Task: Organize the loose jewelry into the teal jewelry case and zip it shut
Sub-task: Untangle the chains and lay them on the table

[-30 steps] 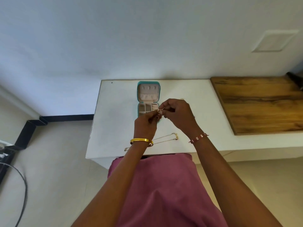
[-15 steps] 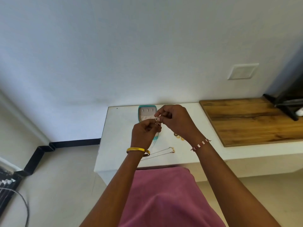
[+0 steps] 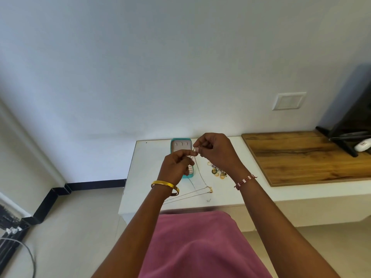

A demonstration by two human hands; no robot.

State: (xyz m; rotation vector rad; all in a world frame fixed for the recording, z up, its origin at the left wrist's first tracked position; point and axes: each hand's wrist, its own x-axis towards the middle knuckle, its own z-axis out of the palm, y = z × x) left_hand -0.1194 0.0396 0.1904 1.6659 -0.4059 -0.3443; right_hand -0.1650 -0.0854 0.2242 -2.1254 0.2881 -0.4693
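both your hands pinch one thin chain above the table.
left hand and right hand grip the fine gold chain, fingertips together; the open teal case sits behind, padded inside.

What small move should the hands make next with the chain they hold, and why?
Probably lower the thin chain into the open teal jewelry case. Both the left hand and right hand pinch its top end above the case, and the rest dangles toward the white table.

Home room: white dresser top, wall switch, tiled floor.
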